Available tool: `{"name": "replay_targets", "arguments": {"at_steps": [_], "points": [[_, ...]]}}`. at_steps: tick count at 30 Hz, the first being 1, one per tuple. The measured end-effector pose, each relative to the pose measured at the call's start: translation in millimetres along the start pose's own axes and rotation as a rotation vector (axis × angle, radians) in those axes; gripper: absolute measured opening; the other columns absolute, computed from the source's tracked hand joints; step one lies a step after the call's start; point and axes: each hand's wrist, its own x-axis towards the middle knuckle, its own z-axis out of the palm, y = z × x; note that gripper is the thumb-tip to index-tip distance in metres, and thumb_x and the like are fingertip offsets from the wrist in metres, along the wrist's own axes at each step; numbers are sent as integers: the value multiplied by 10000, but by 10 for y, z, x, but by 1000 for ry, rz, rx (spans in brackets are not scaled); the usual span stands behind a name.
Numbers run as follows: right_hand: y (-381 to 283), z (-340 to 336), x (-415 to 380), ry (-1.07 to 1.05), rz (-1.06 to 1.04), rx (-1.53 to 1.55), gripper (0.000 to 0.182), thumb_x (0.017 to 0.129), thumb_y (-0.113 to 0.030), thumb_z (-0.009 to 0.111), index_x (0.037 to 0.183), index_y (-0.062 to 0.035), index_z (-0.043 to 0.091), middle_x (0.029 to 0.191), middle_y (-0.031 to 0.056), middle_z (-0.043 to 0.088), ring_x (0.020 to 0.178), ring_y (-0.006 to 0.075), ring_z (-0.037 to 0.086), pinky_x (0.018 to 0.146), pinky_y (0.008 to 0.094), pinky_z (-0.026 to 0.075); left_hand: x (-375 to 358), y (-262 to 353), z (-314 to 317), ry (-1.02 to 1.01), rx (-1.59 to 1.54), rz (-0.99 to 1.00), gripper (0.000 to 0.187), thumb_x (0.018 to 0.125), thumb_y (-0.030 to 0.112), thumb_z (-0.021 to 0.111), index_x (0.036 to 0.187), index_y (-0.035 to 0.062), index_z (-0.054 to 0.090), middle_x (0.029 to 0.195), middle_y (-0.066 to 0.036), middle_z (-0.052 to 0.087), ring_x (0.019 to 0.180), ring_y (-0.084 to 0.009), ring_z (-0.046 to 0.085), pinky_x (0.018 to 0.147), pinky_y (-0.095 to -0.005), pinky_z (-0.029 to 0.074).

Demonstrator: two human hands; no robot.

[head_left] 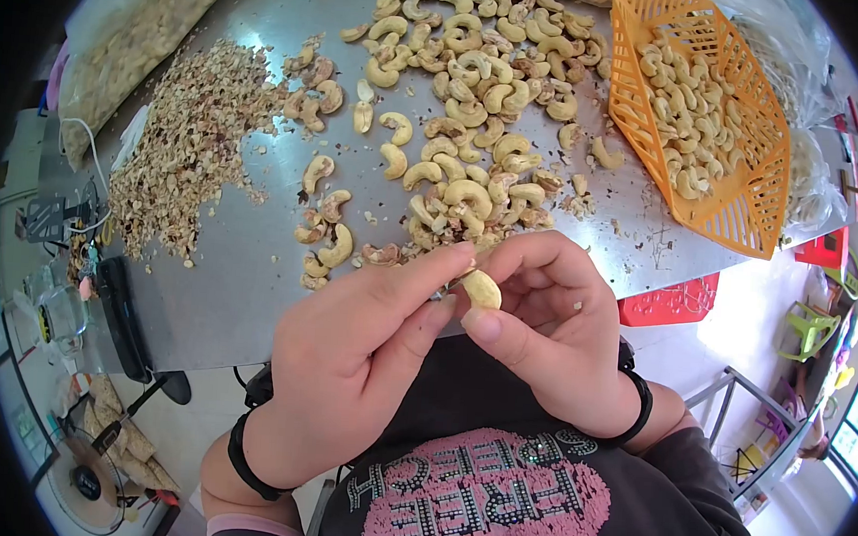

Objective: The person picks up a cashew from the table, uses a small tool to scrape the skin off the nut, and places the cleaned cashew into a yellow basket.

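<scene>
My right hand (562, 335) is closed, pinching a pale cashew nut (483, 291) between thumb and fingers above the table's near edge. My left hand (366, 333) meets it from the left, its thumb and forefinger pinched together at the cashew's upper left end. A small shiny grey bit shows between those left fingertips, too little to name. Just beyond my hands lies a large heap of cashews (468, 197), some with brown skin patches. Left of the heap are several loose cashews (335, 246), spotted with brown.
A pile of skin flakes (196, 136) covers the metal table's (250, 306) left side. An orange slotted basket (760, 156) with pale cashews stands at the right. Clear bags (134, 29) lie at the back left. A red basket (673, 301) sits below the table's right edge.
</scene>
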Motion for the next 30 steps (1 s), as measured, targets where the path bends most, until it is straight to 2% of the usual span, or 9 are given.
{"name": "replay_targets", "arguments": {"at_steps": [2, 5, 7, 9, 14, 16, 19, 25, 30], "points": [[-9, -8, 1, 6, 52, 68, 198, 783, -6, 552, 946, 11, 439, 900, 78, 548, 878, 126, 544, 761, 247, 447, 2, 19, -17, -21, 21, 17, 269, 782, 36, 526, 1050, 49, 551, 788, -101, 593, 637, -182, 568, 556, -245, 433], [-28, -11, 8, -5, 137, 208, 174, 791, -18, 547, 930, 9, 446, 896, 75, 547, 858, 116, 544, 747, 237, 445, -8, 51, -32, -75, -129, -180, 251, 806, 38, 499, 1052, 43, 547, 839, -96, 599, 678, -153, 576, 567, -239, 438], [-38, -25, 17, -22, 170, 279, 162, 797, -27, 544, 923, 7, 448, 896, 75, 546, 846, 112, 544, 736, 231, 444, -8, 54, -27, -37, -444, -362, 237, 830, 45, 469, 1055, 24, 538, 894, -96, 596, 719, -121, 570, 596, -231, 446], [-51, -54, 29, -40, 272, 298, 149, 806, -48, 539, 917, 0, 452, 899, 73, 545, 825, 104, 541, 705, 220, 441, -7, 58, -40, -51, -468, -373, 237, 835, 57, 467, 1058, 16, 534, 894, -91, 589, 721, -111, 562, 608, -227, 447], [-18, -64, 41, -28, 182, 269, 150, 806, -54, 540, 924, -16, 455, 868, 58, 550, 793, 96, 534, 673, 205, 429, -13, 46, -85, -154, -419, -439, 246, 844, 104, 470, 1056, -9, 523, 856, -77, 567, 711, -98, 549, 640, -211, 446], [-10, -58, 37, -4, 160, 241, 153, 804, -49, 542, 928, -21, 456, 855, 52, 548, 783, 95, 532, 668, 203, 426, -39, 4, -22, -66, -485, -370, 293, 855, 194, 461, 1055, -15, 508, 684, -32, 540, 514, -23, 398, 459, -139, 294], [-34, -31, 39, 0, 128, 209, 175, 798, -41, 547, 948, -23, 458, 833, 38, 533, 769, 90, 524, 657, 199, 422, -41, 16, -50, -82, -621, -454, 216, 849, 156, 482, 969, -20, 516, 772, -44, 544, 698, -78, 531, 614, -185, 419], [-34, -22, 29, -111, -13, -14, 221, 789, -29, 555, 985, -13, 453, 863, 41, 520, 786, 92, 520, 686, 212, 425, -17, 38, -98, -147, -678, -556, 156, 822, 121, 529, 899, -14, 517, 803, -35, 545, 711, -62, 526, 651, -185, 427], [-84, -15, 29, -73, 169, 149, 223, 789, -24, 551, 985, -2, 447, 868, 40, 519, 799, 97, 526, 723, 228, 431, -30, 16, -32, -48, -689, -442, 161, 809, 89, 541, 929, -15, 514, 812, -33, 551, 702, -59, 524, 649, -178, 425]]}}
